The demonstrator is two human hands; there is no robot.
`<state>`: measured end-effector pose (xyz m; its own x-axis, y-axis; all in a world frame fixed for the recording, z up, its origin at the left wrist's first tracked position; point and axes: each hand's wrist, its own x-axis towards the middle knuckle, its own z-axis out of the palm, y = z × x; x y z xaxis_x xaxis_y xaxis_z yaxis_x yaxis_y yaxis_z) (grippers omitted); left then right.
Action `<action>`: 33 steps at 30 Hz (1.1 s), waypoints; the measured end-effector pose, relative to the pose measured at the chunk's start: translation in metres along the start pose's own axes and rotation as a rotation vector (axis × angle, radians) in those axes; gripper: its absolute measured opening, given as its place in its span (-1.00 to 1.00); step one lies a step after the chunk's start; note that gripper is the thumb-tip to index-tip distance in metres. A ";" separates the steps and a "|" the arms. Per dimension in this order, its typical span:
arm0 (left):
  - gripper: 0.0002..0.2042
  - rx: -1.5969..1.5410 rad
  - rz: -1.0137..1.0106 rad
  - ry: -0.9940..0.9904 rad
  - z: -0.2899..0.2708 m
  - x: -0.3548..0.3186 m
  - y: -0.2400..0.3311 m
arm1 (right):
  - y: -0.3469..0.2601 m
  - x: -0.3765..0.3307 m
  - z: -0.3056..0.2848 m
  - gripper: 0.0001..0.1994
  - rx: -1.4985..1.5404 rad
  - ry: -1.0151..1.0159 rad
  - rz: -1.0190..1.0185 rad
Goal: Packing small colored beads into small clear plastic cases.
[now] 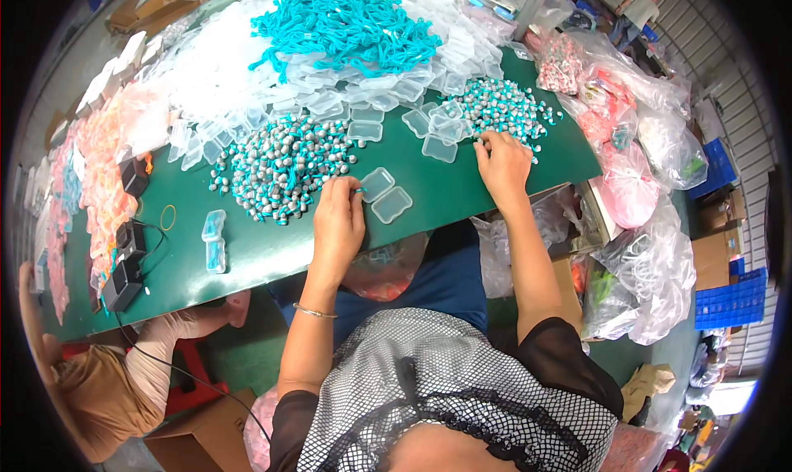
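My left hand [337, 218] is closed in a pinch at the left rim of an open clear plastic case [391, 205], whose two halves lie flat on the green table. A bit of teal shows at its fingertips, from a small grey-and-teal piece. A large heap of such grey-and-teal pieces [285, 162] lies just left of that hand. My right hand [505, 173] reaches to the near edge of a second heap of small grey-and-teal pieces [507, 109]. Its thumb and finger are drawn together; what they hold, if anything, is hidden. Several open clear cases [440, 148] lie beside it.
Teal cords [346, 28] are piled on a mound of clear cases [206, 59] at the back. A filled case [215, 241] and black boxes [124, 284] with a cable stand left. Another person's leg [190, 328] is below. Plastic bags [631, 183] crowd the right side.
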<state>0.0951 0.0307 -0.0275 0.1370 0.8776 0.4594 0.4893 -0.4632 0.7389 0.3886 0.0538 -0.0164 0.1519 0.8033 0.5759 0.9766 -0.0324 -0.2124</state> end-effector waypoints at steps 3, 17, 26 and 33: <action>-0.86 0.002 0.016 0.020 0.004 0.004 0.000 | 0.005 0.004 0.013 -0.88 -0.105 -0.013 -0.005; -0.85 -0.201 -0.030 0.022 0.009 -0.013 0.010 | -0.065 -0.037 -0.027 -0.92 0.698 -0.102 0.030; -0.85 0.176 0.039 0.042 0.021 -0.021 0.024 | -0.104 -0.057 -0.012 -0.90 0.514 -0.197 -0.265; -0.82 0.172 0.044 0.039 0.017 -0.020 0.023 | -0.103 -0.030 -0.025 -0.95 0.529 -0.335 -0.335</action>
<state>0.1182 0.0048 -0.0274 0.1298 0.8497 0.5110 0.6239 -0.4706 0.6240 0.2868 0.0185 0.0079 -0.2818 0.8621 0.4212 0.7451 0.4731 -0.4700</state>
